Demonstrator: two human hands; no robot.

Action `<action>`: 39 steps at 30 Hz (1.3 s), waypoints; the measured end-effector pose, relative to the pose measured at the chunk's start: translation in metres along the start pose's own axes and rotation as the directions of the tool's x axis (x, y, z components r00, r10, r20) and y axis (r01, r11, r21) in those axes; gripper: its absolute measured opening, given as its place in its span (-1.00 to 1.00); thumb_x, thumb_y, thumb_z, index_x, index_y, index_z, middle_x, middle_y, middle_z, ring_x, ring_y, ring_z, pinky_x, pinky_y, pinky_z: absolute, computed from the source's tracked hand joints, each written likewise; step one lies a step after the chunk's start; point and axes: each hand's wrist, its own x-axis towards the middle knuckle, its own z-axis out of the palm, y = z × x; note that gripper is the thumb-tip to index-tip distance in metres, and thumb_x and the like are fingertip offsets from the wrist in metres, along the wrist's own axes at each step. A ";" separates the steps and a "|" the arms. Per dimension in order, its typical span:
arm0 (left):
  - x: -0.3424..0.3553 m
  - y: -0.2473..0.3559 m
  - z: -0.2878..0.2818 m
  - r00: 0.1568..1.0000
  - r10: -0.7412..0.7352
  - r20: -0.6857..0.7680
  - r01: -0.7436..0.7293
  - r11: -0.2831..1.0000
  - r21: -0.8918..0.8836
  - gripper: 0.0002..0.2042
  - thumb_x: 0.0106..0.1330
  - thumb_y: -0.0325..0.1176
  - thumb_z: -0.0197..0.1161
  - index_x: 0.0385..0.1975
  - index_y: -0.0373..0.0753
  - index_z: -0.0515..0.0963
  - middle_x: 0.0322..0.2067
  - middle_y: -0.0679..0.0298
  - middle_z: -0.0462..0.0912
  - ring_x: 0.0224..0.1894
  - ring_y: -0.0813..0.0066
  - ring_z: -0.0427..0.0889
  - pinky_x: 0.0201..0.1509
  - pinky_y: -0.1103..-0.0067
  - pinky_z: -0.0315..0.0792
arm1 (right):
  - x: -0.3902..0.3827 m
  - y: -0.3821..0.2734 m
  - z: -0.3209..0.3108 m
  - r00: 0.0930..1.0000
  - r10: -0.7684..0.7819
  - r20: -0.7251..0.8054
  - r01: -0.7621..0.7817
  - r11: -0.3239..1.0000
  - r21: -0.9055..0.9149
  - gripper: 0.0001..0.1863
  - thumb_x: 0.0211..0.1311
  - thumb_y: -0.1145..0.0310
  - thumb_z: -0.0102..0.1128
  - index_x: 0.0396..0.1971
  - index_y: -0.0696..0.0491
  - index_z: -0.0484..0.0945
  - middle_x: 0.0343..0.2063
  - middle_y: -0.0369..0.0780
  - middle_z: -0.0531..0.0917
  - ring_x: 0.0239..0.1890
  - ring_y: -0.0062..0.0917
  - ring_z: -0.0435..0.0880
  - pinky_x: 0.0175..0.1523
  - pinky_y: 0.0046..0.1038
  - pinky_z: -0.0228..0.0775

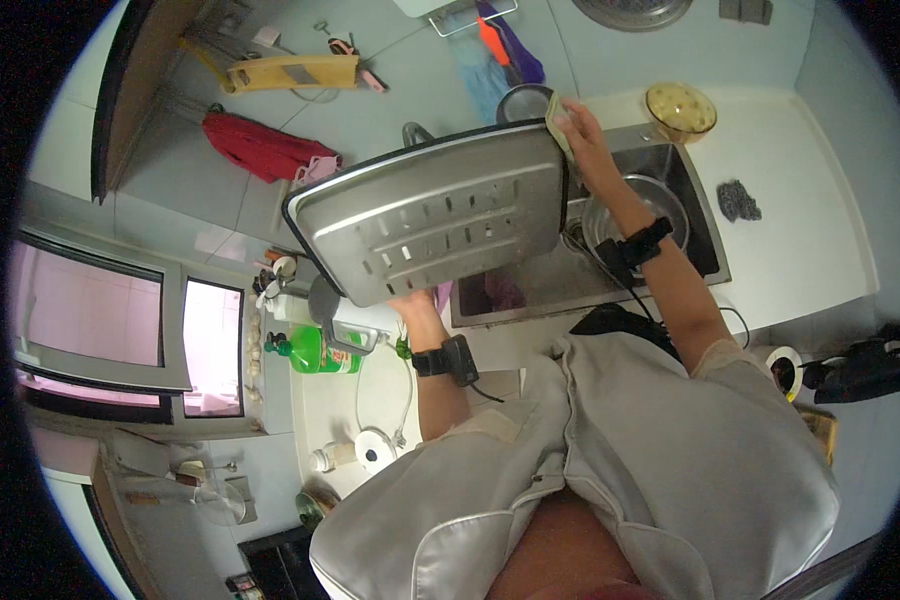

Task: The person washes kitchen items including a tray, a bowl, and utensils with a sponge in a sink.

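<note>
Head view: a slotted metal tray (435, 215) is held up at a tilt, its right end above the left part of the sink (555, 290), the rest overhanging past the sink's left end. The left hand (415, 303) is placed under the tray's near edge; fingers are hidden behind the metal, so how firmly it is gripped cannot be told. A yellow-green cleaning pad (558, 125) is grasped in the right hand and held against the tray's far right corner, beyond the sink's near rim.

Handling: near edge should be well supported before the corner is pressed (otherwise the tray will likely be twisted). Rim is best followed in short strokes, pad kept flat; slots probably need separate passes. Drips are best kept over the sink.

Tray look: rectangular, rounded corners, dark-edged, dull grey sheen, raised ribs, rows of short slots.
</note>
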 end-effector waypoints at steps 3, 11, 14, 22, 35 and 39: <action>0.017 -0.005 -0.016 0.980 -0.186 -0.071 0.166 0.962 -0.219 -0.48 0.13 0.07 -0.18 -0.05 -0.19 0.28 -0.05 0.17 0.32 -0.02 0.22 0.30 0.06 0.23 0.20 | -0.002 0.007 -0.005 0.999 -0.031 0.036 0.033 0.998 -0.046 -0.60 0.13 0.19 -0.07 -0.12 0.16 0.30 -0.21 -0.21 0.43 -0.15 -0.52 0.36 -0.02 -0.54 0.15; 0.026 0.012 -0.008 0.953 -0.299 0.058 0.293 0.847 -0.444 -0.52 0.14 0.02 -0.12 -0.06 -0.20 0.29 -0.04 0.19 0.32 -0.01 0.23 0.29 0.09 0.30 0.17 | -0.046 0.048 0.011 0.991 -0.136 -0.003 0.134 0.979 -0.155 -0.71 0.18 0.26 -0.16 -0.29 0.20 0.36 -0.42 -0.16 0.46 -0.34 -0.53 0.40 -0.21 -0.52 0.22; 0.039 -0.012 -0.035 0.939 -0.336 0.072 0.328 0.812 -0.483 -0.54 0.16 -0.03 -0.15 -0.05 -0.23 0.28 -0.03 0.16 0.31 0.01 0.21 0.28 0.11 0.25 0.12 | -0.044 0.046 0.010 0.971 -0.241 -0.015 0.234 0.955 -0.181 -0.72 0.15 0.26 -0.09 -0.29 0.18 0.38 -0.47 -0.18 0.48 -0.41 -0.52 0.43 -0.28 -0.51 0.25; 0.018 -0.042 -0.036 0.659 -0.707 0.257 0.702 0.456 -0.547 -0.63 0.22 -0.20 -0.23 -0.10 -0.30 0.30 -0.06 0.08 0.33 0.03 0.15 0.25 0.09 0.17 0.08 | -0.008 -0.061 -0.013 0.961 -0.205 0.186 0.261 0.895 -0.363 -0.72 0.05 0.26 0.06 -0.30 0.13 0.41 -0.51 -0.24 0.52 -0.50 -0.64 0.42 -0.41 -0.59 0.28; -0.063 0.031 0.062 0.645 -0.387 0.660 0.135 0.907 0.399 -0.91 0.16 -0.39 0.02 -0.41 -0.25 0.35 -0.47 0.27 0.43 -0.45 0.48 0.46 -0.33 0.57 0.39 | -0.022 -0.108 -0.029 0.884 -0.153 0.441 0.457 0.483 -0.747 -0.73 0.03 0.24 0.07 -0.30 0.08 0.43 -0.62 -0.20 0.52 -0.64 -0.51 0.45 -0.48 -0.58 0.26; -0.035 0.028 0.097 0.577 0.215 0.788 -0.786 0.406 0.466 -0.81 0.08 -0.36 0.13 -0.36 -0.30 0.37 -0.45 0.28 0.44 -0.44 0.45 0.40 -0.30 0.63 0.28 | -0.017 -0.064 -0.021 0.785 -0.156 0.600 0.613 0.342 -0.713 -0.62 0.08 0.02 -0.12 -0.25 0.00 0.39 -0.46 -0.20 0.56 -0.49 -0.29 0.54 -0.43 -0.34 0.36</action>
